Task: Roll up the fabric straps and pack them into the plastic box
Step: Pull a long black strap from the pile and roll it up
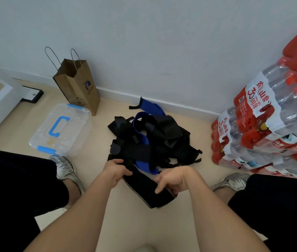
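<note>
A tangled pile of black and blue fabric straps (155, 140) lies on the beige floor in front of me. One black strap (153, 194) stretches from the pile's near edge toward me. My left hand (116, 171) grips its far end at the pile. My right hand (176, 180) holds its near part, fingers curled over the fabric. The clear plastic box (79, 131), with blue latches and a blue handle on its closed lid, stands to the left of the pile. A single blue strap (151, 107) lies apart by the wall.
A brown paper bag (78, 86) stands against the wall behind the box. Stacked packs of water bottles (264, 124) wall off the right side. My knees and grey shoes (65, 167) flank the straps. A black plate (32, 95) lies at the far left.
</note>
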The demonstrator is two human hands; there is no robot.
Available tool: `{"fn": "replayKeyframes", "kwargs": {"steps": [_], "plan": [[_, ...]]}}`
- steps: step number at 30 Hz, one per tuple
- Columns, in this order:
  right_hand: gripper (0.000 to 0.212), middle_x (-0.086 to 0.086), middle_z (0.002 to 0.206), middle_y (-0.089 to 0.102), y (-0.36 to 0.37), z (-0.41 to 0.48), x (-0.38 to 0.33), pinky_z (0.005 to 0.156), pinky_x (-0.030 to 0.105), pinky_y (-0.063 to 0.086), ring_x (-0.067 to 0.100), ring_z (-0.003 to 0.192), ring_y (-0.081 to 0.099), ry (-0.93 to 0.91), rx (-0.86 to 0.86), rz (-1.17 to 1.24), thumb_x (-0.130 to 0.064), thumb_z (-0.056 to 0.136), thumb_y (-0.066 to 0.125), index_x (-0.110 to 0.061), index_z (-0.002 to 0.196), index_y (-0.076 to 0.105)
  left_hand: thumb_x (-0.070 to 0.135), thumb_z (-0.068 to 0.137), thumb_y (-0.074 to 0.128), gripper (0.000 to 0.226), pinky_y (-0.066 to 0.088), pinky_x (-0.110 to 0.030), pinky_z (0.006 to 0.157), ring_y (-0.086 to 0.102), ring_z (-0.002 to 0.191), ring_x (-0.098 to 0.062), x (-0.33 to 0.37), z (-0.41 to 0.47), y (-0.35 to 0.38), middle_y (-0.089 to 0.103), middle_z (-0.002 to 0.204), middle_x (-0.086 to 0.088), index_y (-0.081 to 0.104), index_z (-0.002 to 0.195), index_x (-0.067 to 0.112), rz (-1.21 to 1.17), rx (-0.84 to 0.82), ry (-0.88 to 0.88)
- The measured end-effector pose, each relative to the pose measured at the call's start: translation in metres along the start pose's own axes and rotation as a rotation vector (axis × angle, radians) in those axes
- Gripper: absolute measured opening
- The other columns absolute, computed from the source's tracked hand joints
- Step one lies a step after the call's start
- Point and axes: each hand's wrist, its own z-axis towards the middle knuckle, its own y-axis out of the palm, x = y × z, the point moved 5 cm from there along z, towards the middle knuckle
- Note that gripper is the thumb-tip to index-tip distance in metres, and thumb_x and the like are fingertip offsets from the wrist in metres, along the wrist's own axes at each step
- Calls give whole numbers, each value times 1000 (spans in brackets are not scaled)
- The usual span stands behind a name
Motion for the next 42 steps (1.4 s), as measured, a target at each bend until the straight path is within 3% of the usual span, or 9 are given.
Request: {"fn": "replayKeyframes", "kwargs": {"steps": [5, 8, 10, 14, 17, 23, 30, 36, 42], "plan": [[65, 13, 132, 71, -31, 0, 30, 101, 45, 61, 32, 117, 72, 155, 349, -196, -48, 99, 74, -6, 146, 56, -28, 76, 73, 84, 61, -44, 69, 64, 96, -35, -2, 6, -16, 63, 112, -12, 55, 145, 16, -15, 152, 9], [115, 15, 147, 62, -46, -2, 49, 105, 48, 57, 34, 121, 69, 240, 389, -179, -77, 71, 86, -6, 153, 50, -20, 86, 67, 54, 64, -50, 87, 68, 102, -39, -7, 17, -23, 71, 111, -16, 69, 129, 12, 50, 243, 33], [112, 17, 149, 62, -49, -3, 61, 111, 49, 54, 37, 126, 67, 309, 293, -188, -71, 65, 94, -5, 147, 57, -7, 93, 66, 34, 61, -44, 96, 68, 103, -39, -10, 19, -34, 73, 114, -19, 76, 118, 13, 129, 359, 60], [63, 11, 140, 67, -55, 1, 58, 109, 44, 56, 31, 124, 67, 276, 382, -462, -46, 90, 85, -9, 138, 69, 9, 98, 67, 20, 50, -32, 82, 62, 92, -34, -10, 20, -46, 75, 113, -20, 79, 114, 14, 365, 483, 97], [64, 11, 147, 61, -56, 13, 62, 112, 40, 53, 30, 132, 61, 260, 498, -494, -32, 94, 83, -6, 148, 59, 9, 98, 69, 20, 54, -36, 89, 69, 106, -40, -13, 24, -50, 75, 117, -22, 79, 115, 13, 496, 509, 65], [34, 5, 130, 63, -65, 22, 69, 112, 42, 44, 28, 123, 61, 245, 722, -495, -26, 97, 73, -18, 128, 62, 4, 94, 69, 24, 58, -38, 96, 71, 111, -40, -25, 36, -62, 77, 120, -19, 84, 109, 14, 625, 500, -6], [27, 12, 120, 71, -74, 33, 64, 98, 36, 60, 29, 112, 69, 120, 696, -478, -11, 97, 69, -10, 122, 77, 12, 95, 71, 26, 51, -41, 111, 68, 120, -39, -25, 47, -67, 75, 129, -14, 83, 116, 22, 657, 497, -39], [31, 11, 124, 67, -77, 25, 55, 97, 39, 58, 31, 115, 66, 109, 793, -506, -18, 99, 65, -13, 129, 67, 11, 90, 74, 26, 57, -36, 96, 72, 109, -37, -17, 44, -62, 78, 116, -11, 84, 107, 27, 660, 455, 114], [23, 2, 96, 62, -71, 16, 42, 76, 33, 55, 23, 90, 63, 23, 878, -468, -3, 88, 70, -24, 97, 64, 34, 89, 70, 34, 53, -37, 76, 68, 79, -35, -15, 33, -59, 73, 67, -12, 79, 70, 8, 448, 480, 126]]}}
